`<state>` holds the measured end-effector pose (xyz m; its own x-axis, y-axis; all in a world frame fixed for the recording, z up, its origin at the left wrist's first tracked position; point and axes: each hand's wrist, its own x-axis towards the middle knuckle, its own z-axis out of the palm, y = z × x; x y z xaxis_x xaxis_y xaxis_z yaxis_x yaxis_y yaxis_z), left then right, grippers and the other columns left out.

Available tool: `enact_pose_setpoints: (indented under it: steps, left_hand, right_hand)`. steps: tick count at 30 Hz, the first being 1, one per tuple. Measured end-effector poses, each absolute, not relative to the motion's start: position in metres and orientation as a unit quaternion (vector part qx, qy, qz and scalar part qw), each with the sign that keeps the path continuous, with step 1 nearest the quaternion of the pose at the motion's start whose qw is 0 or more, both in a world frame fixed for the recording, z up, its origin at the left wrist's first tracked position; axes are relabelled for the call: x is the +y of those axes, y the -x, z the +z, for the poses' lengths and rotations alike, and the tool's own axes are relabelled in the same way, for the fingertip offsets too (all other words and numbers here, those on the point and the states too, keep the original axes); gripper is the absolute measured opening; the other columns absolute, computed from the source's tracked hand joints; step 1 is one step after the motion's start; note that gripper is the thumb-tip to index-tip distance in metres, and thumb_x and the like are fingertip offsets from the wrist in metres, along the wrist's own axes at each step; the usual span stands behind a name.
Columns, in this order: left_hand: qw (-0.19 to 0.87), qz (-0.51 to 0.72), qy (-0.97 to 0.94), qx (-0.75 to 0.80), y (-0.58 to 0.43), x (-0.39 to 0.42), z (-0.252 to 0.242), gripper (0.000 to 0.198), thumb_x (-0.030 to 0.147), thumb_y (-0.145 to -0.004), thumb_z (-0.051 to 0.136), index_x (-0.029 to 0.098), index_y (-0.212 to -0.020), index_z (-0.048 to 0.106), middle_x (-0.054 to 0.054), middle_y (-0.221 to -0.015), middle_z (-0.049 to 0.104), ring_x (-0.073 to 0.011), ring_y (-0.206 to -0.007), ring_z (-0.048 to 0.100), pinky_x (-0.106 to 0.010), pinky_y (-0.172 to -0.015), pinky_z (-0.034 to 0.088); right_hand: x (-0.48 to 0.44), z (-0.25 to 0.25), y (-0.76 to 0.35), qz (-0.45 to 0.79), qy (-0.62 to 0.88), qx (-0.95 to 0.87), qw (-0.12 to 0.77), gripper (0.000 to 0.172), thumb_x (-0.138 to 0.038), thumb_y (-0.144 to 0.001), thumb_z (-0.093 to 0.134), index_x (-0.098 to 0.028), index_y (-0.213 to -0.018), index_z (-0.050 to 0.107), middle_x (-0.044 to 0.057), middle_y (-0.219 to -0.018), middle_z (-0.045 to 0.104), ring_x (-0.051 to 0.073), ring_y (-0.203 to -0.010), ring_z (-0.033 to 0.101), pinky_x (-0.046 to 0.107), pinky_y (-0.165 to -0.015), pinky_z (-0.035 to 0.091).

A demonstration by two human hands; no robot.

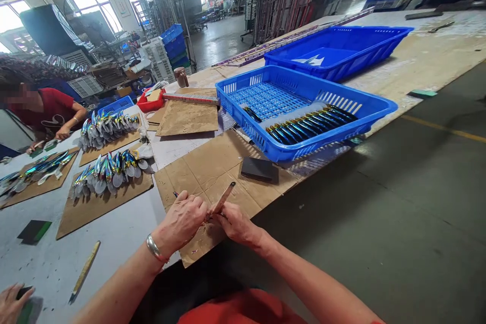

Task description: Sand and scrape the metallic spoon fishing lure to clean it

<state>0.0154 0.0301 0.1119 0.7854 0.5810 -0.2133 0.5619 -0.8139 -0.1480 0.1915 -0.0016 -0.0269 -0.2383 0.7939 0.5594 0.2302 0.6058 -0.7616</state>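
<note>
Left hand point(185, 217) and right hand point(234, 223) together clamp a thin blade point(224, 197) (perhaps metal), tip jutting above them

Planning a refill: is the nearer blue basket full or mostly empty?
Mostly empty. The nearer blue basket holds one row of shiny pieces along its near side; the rest shows bare slotted floor.

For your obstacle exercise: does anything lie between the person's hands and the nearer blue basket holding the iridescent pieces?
Yes. A small dark block lies on the cardboard between the hands and the nearer blue basket.
</note>
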Motion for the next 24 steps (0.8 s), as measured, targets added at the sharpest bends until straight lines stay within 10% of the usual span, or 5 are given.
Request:
enact_pose_setpoints:
  steps: [24]
  left_hand:
    - [0.052, 0.117, 0.942, -0.311, -0.009, 0.026, 0.107, 0.012, 0.023, -0.098, 0.058, 0.018, -0.088, 0.055, -0.005, -0.09, 0.065, -0.0212, -0.084, 0.061, -0.037, -0.083, 0.033]
  right_hand:
    - [-0.007, -0.047, -0.182, 0.244, 0.367, -0.717, 0.54, 0.023, -0.033, -0.109, 0.042, -0.02, -0.109, 0.061, 0.01, -0.097, 0.069, 0.023, -0.088, 0.066, 0.035, -0.079, 0.054]
